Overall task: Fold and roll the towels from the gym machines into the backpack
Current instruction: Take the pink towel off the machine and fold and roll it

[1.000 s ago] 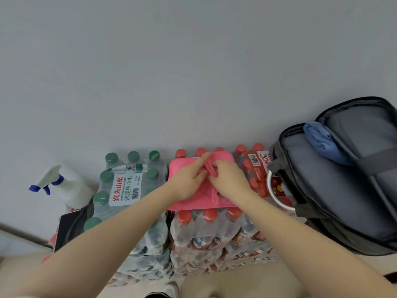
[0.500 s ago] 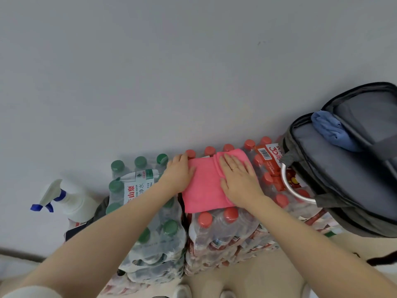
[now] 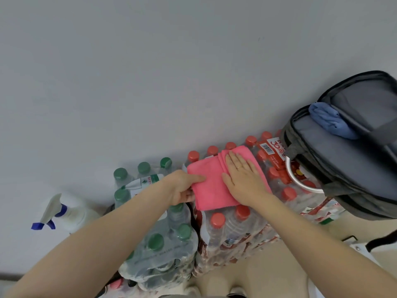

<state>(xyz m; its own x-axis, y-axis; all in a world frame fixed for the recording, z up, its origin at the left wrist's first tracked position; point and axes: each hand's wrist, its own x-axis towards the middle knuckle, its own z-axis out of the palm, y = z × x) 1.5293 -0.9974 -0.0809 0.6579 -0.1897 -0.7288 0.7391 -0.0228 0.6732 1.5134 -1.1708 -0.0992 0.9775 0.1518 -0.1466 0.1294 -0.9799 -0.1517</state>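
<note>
here the right hand (image 3: 242, 179) lies flat and the left hand (image 3: 182, 187) pinches the pink towel (image 3: 209, 186) beside a "30" label (image 3: 274, 150).

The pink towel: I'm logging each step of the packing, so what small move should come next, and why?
Probably start rolling it from the left edge. The pink towel lies folded flat on the red-capped bottle pack; the right hand presses it down, and the left hand pinches its left edge. The open backpack already holds a blue towel.

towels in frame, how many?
2. The pink towel lies on the red-capped bottle pack under both hands; the blue towel sits in the open backpack. More may be hidden inside.
</note>
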